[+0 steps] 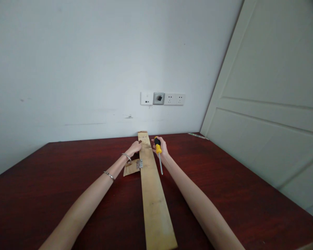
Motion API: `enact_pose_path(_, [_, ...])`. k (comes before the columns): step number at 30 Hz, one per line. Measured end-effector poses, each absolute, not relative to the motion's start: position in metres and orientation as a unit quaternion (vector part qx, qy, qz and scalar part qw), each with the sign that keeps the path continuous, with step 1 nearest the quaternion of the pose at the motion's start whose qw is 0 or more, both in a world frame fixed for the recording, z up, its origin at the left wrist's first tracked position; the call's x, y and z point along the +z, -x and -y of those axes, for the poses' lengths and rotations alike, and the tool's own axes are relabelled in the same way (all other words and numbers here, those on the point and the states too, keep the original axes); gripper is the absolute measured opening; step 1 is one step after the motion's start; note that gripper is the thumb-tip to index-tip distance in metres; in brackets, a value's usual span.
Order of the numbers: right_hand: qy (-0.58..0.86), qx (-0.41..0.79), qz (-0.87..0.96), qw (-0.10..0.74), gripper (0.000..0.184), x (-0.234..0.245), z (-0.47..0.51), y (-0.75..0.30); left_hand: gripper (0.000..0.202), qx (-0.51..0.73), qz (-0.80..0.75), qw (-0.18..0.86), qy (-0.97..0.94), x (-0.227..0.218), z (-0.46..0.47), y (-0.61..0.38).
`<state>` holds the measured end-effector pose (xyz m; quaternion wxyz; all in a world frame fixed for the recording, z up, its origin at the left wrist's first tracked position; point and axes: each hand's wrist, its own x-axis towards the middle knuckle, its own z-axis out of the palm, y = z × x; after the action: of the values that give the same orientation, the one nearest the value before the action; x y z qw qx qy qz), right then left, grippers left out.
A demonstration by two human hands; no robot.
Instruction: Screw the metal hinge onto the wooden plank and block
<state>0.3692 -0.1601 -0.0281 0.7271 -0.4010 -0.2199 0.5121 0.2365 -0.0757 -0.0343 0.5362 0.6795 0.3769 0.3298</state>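
A long pale wooden plank (152,194) lies lengthwise on the dark red tabletop, its far end close to the wall. My left hand (135,148) is closed at the plank's left edge near that end, a small brown bit showing by its fingertips. Between the fingers of my right hand (163,147), just right of the plank, is a screwdriver (158,147) with a yellow and black handle. Its metal shaft points back toward me. Nearer to me, a small metal hinge (139,164) sits on the plank's left edge, beside a torn brown piece, perhaps cardboard (131,169).
The red tabletop (67,180) runs up to a white wall with sockets and switch plates (169,99) above it. A pale panelled door (273,100) stands along the right side. A thin flat strip (198,136) lies at the back right corner.
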Motion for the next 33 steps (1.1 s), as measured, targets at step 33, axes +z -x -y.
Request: enact_pose_path(33, [0.316, 0.389, 0.283, 0.818, 0.027, 0.067, 0.198, -0.381, 0.009, 0.454, -0.309, 0.672, -0.496, -0.001, 0.080, -0.220])
